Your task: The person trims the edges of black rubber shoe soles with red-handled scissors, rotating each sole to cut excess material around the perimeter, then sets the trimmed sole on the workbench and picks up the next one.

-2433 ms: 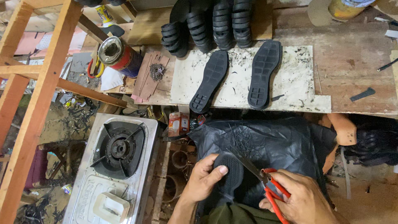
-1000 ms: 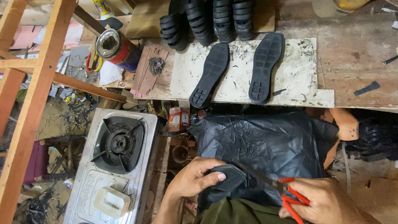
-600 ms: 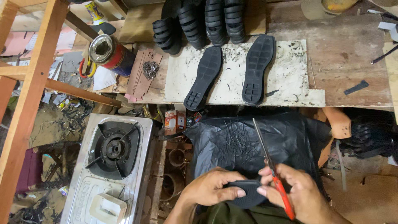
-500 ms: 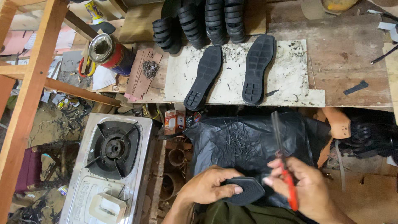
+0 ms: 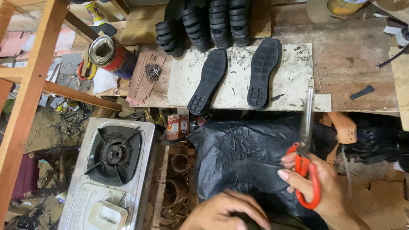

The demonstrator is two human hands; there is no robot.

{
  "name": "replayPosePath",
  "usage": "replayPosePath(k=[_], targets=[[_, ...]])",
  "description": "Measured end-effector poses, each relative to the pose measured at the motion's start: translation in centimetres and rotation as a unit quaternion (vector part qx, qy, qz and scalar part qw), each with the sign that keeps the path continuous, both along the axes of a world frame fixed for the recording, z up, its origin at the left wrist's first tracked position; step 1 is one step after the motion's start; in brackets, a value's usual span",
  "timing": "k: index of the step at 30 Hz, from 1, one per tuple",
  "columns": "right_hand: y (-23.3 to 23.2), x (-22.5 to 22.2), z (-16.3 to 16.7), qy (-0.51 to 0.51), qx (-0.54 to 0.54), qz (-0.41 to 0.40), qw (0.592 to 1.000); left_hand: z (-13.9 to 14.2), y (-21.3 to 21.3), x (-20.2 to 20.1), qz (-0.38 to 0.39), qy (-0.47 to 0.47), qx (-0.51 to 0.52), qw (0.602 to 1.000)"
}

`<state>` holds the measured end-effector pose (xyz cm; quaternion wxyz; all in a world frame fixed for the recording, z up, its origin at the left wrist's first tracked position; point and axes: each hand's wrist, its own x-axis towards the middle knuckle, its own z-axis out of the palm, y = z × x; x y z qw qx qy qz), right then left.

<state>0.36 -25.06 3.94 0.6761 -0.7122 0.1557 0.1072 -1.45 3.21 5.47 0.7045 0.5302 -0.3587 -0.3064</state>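
Observation:
My right hand (image 5: pixel 313 183) grips red-handled scissors (image 5: pixel 304 168), whose closed blades point up and away from me. Low at the frame's bottom edge, my left hand (image 5: pixel 230 211) curls over a black shoe sole that is almost wholly hidden under the fingers. Both hands hover over a crumpled black plastic sheet (image 5: pixel 243 153) spread across my lap. Two more black soles (image 5: pixel 211 81) (image 5: pixel 264 72) lie tread-up on a stained white board (image 5: pixel 294 81) on the wooden bench beyond.
Stacks of black soles (image 5: pixel 204 25) stand at the back of the bench. A tin can (image 5: pixel 106 53) and a pile of nails (image 5: pixel 152 71) sit left of the board. A gas stove (image 5: pixel 113 170) is at lower left beside wooden frame beams (image 5: pixel 38 85). A small box (image 5: pixel 177 125) sits near the sheet.
My right hand has moved right and up, swinging the scissors upright. My left hand and the sole have dropped toward the bottom edge, so the sole is now nearly out of sight.

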Motion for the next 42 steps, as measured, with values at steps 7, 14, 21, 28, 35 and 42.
replayPosePath(k=[7,14,21,28,35,42], targets=[[0.9,-2.3,-1.1,-0.018,0.096,0.046,0.994,-4.0,-4.2,-0.6,0.195,0.374,-0.242,0.874],[0.2,-1.9,-1.0,0.031,0.083,0.118,0.989,-2.9,-2.6,2.0,0.321,0.262,-0.241,0.878],[0.5,-2.3,0.4,0.106,-0.27,0.269,0.918,-1.3,-0.7,2.7,0.457,0.228,-0.242,0.825],[2.4,-2.4,1.9,-0.173,-0.257,0.221,0.925,-0.7,-1.3,1.9,0.474,0.221,-0.23,0.821],[1.7,-3.2,-0.1,-0.163,-0.234,0.248,0.926,-0.9,-1.3,1.3,0.476,0.241,-0.223,0.816],[-0.1,-4.0,-2.2,-0.148,-0.19,0.291,0.926,-2.5,0.1,0.9,0.48,0.219,-0.183,0.829]])
